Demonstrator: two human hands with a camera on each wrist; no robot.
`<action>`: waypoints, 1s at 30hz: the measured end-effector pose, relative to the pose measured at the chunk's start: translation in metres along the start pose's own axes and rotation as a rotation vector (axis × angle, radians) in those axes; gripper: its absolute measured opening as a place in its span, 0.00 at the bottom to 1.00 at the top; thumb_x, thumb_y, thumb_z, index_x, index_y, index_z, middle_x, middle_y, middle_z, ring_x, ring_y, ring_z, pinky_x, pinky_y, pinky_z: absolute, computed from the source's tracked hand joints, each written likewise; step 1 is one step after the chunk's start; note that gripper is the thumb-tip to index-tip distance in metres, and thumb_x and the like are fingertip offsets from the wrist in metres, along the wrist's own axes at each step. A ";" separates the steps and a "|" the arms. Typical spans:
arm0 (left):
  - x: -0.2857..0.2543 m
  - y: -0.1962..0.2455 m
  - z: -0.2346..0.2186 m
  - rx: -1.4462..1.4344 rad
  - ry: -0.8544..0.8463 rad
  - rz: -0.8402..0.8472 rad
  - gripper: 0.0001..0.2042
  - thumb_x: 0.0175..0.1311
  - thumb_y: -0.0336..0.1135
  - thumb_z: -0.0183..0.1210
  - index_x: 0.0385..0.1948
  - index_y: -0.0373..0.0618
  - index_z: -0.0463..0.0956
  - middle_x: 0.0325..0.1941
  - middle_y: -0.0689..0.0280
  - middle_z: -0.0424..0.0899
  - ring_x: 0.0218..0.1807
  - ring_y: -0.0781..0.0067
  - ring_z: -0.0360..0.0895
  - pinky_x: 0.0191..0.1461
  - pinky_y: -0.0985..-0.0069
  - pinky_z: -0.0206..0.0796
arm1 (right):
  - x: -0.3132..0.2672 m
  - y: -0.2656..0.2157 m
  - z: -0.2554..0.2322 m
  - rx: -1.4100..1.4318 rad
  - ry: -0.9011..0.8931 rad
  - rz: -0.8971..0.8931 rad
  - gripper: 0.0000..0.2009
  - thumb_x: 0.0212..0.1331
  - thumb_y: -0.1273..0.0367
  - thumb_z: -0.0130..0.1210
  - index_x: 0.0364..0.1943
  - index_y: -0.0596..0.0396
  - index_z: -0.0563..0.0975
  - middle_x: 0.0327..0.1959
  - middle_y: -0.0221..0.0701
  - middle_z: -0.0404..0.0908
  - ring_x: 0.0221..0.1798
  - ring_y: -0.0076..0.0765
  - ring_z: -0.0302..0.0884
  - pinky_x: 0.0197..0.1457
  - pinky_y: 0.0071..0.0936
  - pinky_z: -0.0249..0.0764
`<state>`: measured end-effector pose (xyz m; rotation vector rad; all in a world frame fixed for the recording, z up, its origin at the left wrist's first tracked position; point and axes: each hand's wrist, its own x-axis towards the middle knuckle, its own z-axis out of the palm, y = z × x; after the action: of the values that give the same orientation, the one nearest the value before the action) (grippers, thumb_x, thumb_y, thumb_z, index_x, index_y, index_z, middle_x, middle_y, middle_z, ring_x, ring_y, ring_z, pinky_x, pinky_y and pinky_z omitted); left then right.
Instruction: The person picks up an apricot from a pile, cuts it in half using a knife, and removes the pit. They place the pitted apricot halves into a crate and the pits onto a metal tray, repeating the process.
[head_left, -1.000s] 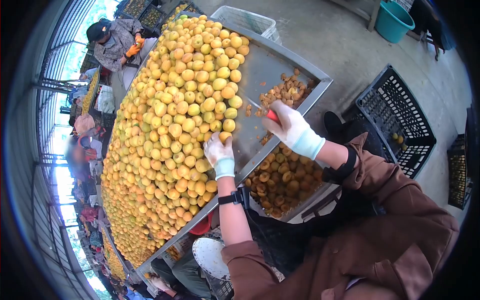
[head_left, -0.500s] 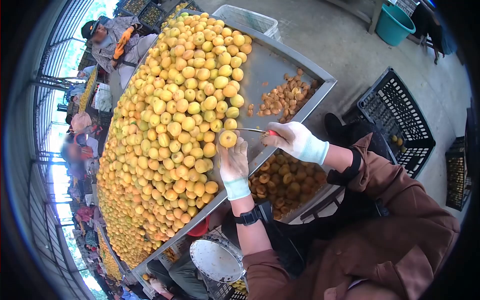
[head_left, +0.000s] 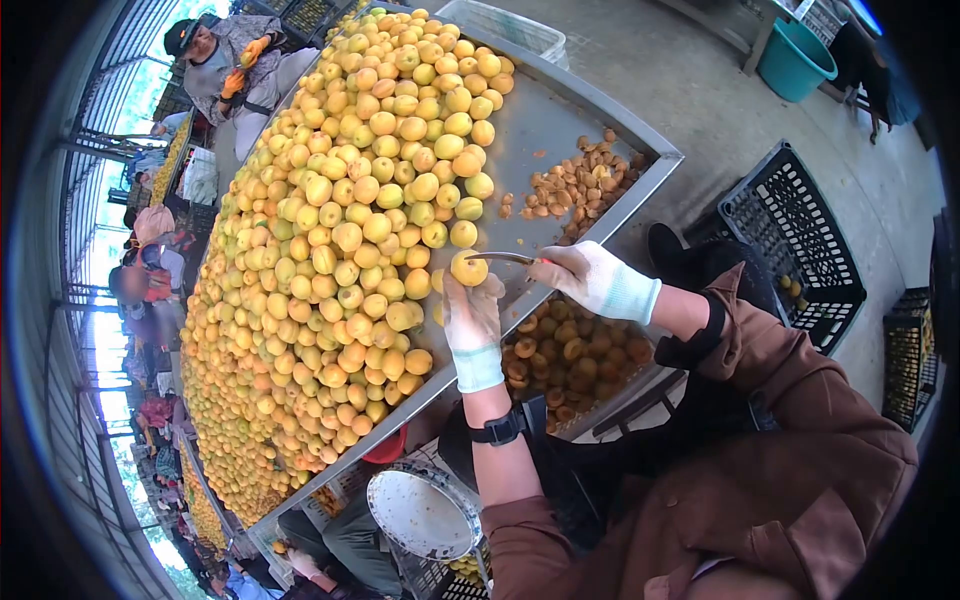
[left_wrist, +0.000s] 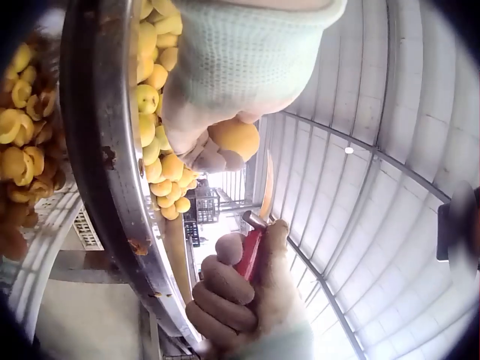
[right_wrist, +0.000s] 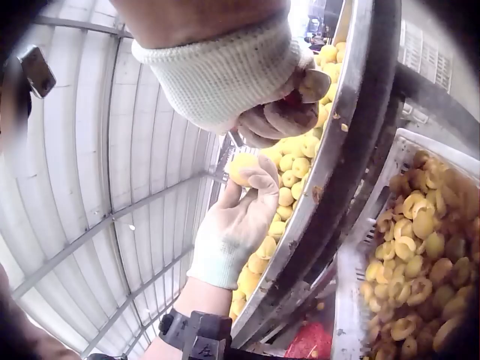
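My gloved left hand (head_left: 472, 325) holds up a yellow apricot (head_left: 468, 267) between fingers and thumb at the edge of the metal table. Facing it, my gloved right hand (head_left: 597, 280) grips a knife with a curved blade (head_left: 508, 257). The blade's tip end lies at the apricot in the head view. In the left wrist view, the knife's red handle (left_wrist: 250, 256) shows inside the curled right fingers. A large heap of whole apricots (head_left: 340, 240) spreads left of my hands. Beyond the right hand lies a pile of brown apricot pits (head_left: 582, 182).
Below the table's metal rim (head_left: 640, 190) stands a white crate (right_wrist: 349, 292) of halved apricots (right_wrist: 420, 255). A black crate (head_left: 800, 240) sits on the floor at right, with a teal tub (head_left: 795, 62) farther back. Another person (head_left: 235, 75) works across the heap.
My left hand has lifted an apricot from the heap's edge. The right hand has brought the knife back from near the pits, and its blade now meets the apricot.
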<state>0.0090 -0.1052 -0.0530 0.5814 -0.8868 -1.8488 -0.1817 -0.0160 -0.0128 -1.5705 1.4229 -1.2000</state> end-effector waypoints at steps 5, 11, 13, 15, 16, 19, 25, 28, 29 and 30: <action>0.002 0.004 0.001 0.128 0.027 0.025 0.25 0.72 0.54 0.48 0.56 0.40 0.69 0.46 0.60 0.79 0.37 0.74 0.74 0.40 0.77 0.66 | 0.000 -0.003 -0.007 0.006 -0.041 0.107 0.16 0.69 0.61 0.46 0.46 0.60 0.77 0.31 0.47 0.79 0.35 0.52 0.79 0.42 0.35 0.74; -0.004 -0.002 0.024 0.214 0.080 -0.044 0.25 0.74 0.54 0.42 0.55 0.38 0.69 0.39 0.62 0.79 0.33 0.75 0.74 0.36 0.79 0.66 | 0.004 -0.004 -0.006 0.226 0.044 0.064 0.19 0.70 0.59 0.44 0.47 0.63 0.74 0.29 0.40 0.77 0.33 0.36 0.76 0.40 0.32 0.72; -0.005 -0.006 0.020 0.249 0.022 -0.120 0.25 0.75 0.54 0.41 0.55 0.38 0.69 0.38 0.62 0.79 0.34 0.75 0.74 0.36 0.80 0.67 | 0.006 0.002 0.001 0.246 0.077 0.000 0.19 0.71 0.58 0.44 0.45 0.64 0.73 0.26 0.40 0.76 0.29 0.36 0.74 0.36 0.32 0.70; -0.008 -0.007 0.026 0.261 0.038 -0.142 0.26 0.75 0.54 0.41 0.54 0.37 0.70 0.38 0.62 0.79 0.34 0.75 0.75 0.36 0.80 0.67 | 0.005 -0.005 -0.002 0.169 0.060 -0.002 0.18 0.71 0.59 0.45 0.45 0.64 0.73 0.25 0.43 0.75 0.29 0.41 0.75 0.35 0.33 0.70; -0.010 -0.007 0.027 0.279 0.057 -0.159 0.26 0.75 0.54 0.42 0.54 0.37 0.70 0.39 0.61 0.79 0.35 0.75 0.75 0.37 0.80 0.67 | 0.005 -0.008 -0.003 0.096 0.040 -0.010 0.17 0.71 0.60 0.45 0.44 0.64 0.73 0.24 0.45 0.75 0.28 0.46 0.75 0.34 0.34 0.69; -0.010 -0.010 0.026 0.292 0.061 -0.111 0.25 0.75 0.53 0.43 0.54 0.36 0.71 0.42 0.61 0.80 0.38 0.74 0.76 0.38 0.79 0.67 | 0.004 -0.003 0.005 0.044 0.062 -0.052 0.16 0.71 0.60 0.46 0.42 0.63 0.72 0.24 0.48 0.74 0.29 0.55 0.75 0.33 0.38 0.69; -0.012 -0.012 0.029 0.311 0.053 -0.067 0.24 0.75 0.51 0.43 0.55 0.36 0.70 0.48 0.60 0.79 0.44 0.73 0.78 0.41 0.77 0.70 | 0.003 -0.005 0.009 -0.064 0.066 -0.052 0.14 0.70 0.60 0.46 0.42 0.60 0.72 0.26 0.48 0.76 0.33 0.57 0.77 0.35 0.42 0.71; -0.013 -0.013 0.030 0.303 0.070 -0.062 0.23 0.76 0.50 0.43 0.55 0.36 0.70 0.49 0.61 0.79 0.44 0.73 0.78 0.42 0.77 0.70 | 0.003 -0.006 0.012 -0.151 0.087 -0.034 0.13 0.69 0.61 0.47 0.42 0.58 0.72 0.29 0.47 0.77 0.35 0.56 0.77 0.37 0.43 0.73; -0.014 -0.013 0.031 0.304 0.073 -0.058 0.23 0.76 0.50 0.43 0.55 0.36 0.70 0.49 0.61 0.79 0.44 0.73 0.78 0.42 0.77 0.70 | 0.002 -0.005 0.014 -0.206 0.108 -0.027 0.12 0.68 0.62 0.47 0.42 0.58 0.72 0.29 0.47 0.77 0.35 0.56 0.77 0.36 0.43 0.73; -0.015 -0.014 0.033 0.350 0.074 -0.034 0.22 0.76 0.48 0.42 0.54 0.36 0.70 0.49 0.61 0.79 0.45 0.73 0.77 0.44 0.76 0.70 | 0.002 -0.004 0.016 -0.204 0.104 -0.032 0.12 0.68 0.62 0.47 0.42 0.58 0.72 0.29 0.47 0.77 0.35 0.56 0.77 0.36 0.43 0.73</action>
<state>-0.0157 -0.0778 -0.0432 0.8796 -1.1659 -1.7002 -0.1654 -0.0186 -0.0138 -1.6938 1.6366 -1.2015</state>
